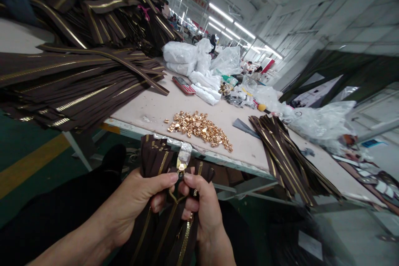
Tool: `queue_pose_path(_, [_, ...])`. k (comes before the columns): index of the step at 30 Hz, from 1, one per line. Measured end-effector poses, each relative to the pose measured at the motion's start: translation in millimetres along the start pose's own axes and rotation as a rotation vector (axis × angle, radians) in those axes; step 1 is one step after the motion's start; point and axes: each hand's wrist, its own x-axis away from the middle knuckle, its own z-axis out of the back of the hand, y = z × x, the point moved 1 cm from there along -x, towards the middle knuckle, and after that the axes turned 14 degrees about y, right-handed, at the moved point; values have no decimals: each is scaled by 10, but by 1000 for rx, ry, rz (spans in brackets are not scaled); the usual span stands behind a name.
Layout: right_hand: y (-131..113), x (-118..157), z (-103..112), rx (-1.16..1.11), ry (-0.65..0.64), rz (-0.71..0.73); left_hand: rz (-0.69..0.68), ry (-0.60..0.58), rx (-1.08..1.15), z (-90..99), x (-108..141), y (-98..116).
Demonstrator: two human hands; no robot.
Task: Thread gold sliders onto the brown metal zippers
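Observation:
At the table's front edge, my left hand [140, 195] pinches one side of a brown zipper tape with gold teeth. My right hand [202, 199] pinches the other side, its fingers curled round more zipper strips. The zipper [176, 212] parts in a V between my hands, its upper ends close to a gold zipper slider [181, 167]. That slider sits at a small holder wrapped in clear tape [184, 153] on the edge. More brown zippers [156, 156] hang about both hands. Beyond lies a heap of gold zipper sliders [199, 129].
Large piles of brown zippers [62, 87] cover the left side. Another zipper bundle [283, 158] hangs over the edge at right. A red mobile phone [183, 85] and white plastic bags [202, 62] lie behind the sliders. The table edge [218, 158] runs before me.

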Motion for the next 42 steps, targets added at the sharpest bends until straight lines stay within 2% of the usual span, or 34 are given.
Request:
queue_pose_path(5, [-13, -33, -1, 0, -44, 9, 14, 12, 7, -50, -18, 26])
queue_pose_path(9, [-31, -26, -38, 25, -31, 42, 22, 42, 9, -78, -18, 37])
queue_pose_path(20, [-117, -28, -86, 130, 2, 145, -236, 165, -124, -46, -72, 12])
queue_pose_path(23, [-171, -17, -59, 220, 38, 184, -351, 196, -231, -26, -57, -4])
queue_pose_path(27, [-253, -40, -16, 442, 133, 400, -514, 192, -424, 3, -22, -3])
queue_pose_path(31, [-314, -46, -66, 643, 113, 598, -540, 200, -426, 9, -34, -10])
queue_pose_path(34, [-340, 13, -155, 749, 150, 738, -483, 218, -352, -8, -57, -15])
queue_pose_path(37, [-367, 62, -260, 933, 242, 930, -384, 228, -246, -25, -64, -6])
queue_pose_path(42, [-518, -94, -469, 1231, 439, 1201, -276, 203, -116, -72, -68, 39])
